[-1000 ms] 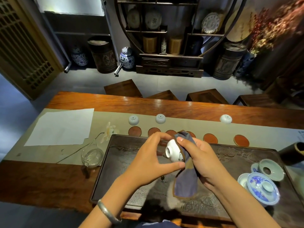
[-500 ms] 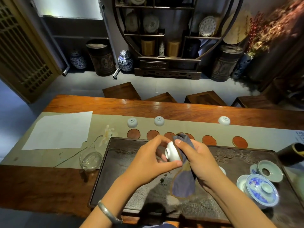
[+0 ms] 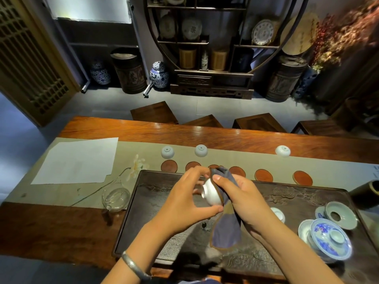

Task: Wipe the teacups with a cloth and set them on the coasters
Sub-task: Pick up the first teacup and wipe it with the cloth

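One white teacup (image 3: 212,194) held on its side above the dark tea tray (image 3: 143,201), left hand (image 3: 182,203) pinching it between thumb and fingers, right hand (image 3: 242,199) gripping the blue-grey cloth (image 3: 225,228) against it. Six round coasters (image 3: 263,175) along the tray's far edge; three upturned cups (image 3: 201,150) beyond them.

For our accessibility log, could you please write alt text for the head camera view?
Over a dark tea tray, the left hand holds a white teacup while the right hand wipes it with a grey-blue cloth. Beyond, three upturned cups sit behind a row of round coasters.
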